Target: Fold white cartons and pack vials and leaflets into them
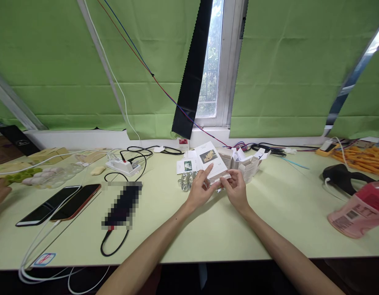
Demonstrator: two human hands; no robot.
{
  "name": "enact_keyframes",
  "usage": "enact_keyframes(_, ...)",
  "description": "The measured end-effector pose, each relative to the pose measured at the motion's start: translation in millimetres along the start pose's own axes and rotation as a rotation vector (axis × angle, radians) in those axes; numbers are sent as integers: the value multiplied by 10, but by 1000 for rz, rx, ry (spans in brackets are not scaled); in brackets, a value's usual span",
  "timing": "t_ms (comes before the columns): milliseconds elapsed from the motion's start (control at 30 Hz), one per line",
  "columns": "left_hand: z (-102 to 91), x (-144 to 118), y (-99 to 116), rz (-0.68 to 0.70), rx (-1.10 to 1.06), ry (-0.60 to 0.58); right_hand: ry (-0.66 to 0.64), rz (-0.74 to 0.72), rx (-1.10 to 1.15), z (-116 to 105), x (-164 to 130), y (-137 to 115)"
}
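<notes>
Both bare forearms are reaching in from the bottom of the frame and converging just above centre, over the pale green table [207,229]. The left hand [200,189] is angling up and right, index finger stretched out and resting on the small white cardboard box with a yellow flower picture [211,160], thumb tucked under its lower edge, so the fingers are pinching that box. The right hand [237,189] is facing it, fingers curled and closing on the same box's lower right end; exactly what else it is gripping there, I cannot tell. The box is sitting at mid-frame, tilted, between the two hands. Just left of the left hand, a cluster of little clear glass bottles [186,181] is standing on the table. Behind the right hand, opened white cartons [249,162] are lying. Two dark smartphones [58,204] are lying at lower left.
</notes>
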State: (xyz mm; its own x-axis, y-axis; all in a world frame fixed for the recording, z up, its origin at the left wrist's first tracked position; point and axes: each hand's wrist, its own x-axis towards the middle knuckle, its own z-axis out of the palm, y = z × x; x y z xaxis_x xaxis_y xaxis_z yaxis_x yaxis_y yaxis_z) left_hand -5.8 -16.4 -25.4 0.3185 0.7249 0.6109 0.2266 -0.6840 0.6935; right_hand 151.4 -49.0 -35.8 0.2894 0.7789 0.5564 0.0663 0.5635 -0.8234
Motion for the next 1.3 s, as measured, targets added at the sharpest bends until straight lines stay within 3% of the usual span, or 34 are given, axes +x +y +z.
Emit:
enact_keyframes(400, -2, 1, -10, -7, 10, 14, -19, 29, 87, 19, 3, -40)
enact_keyframes(1300, 2, -18, -36, 78, 4, 3, -14, 30, 7, 2, 18, -48)
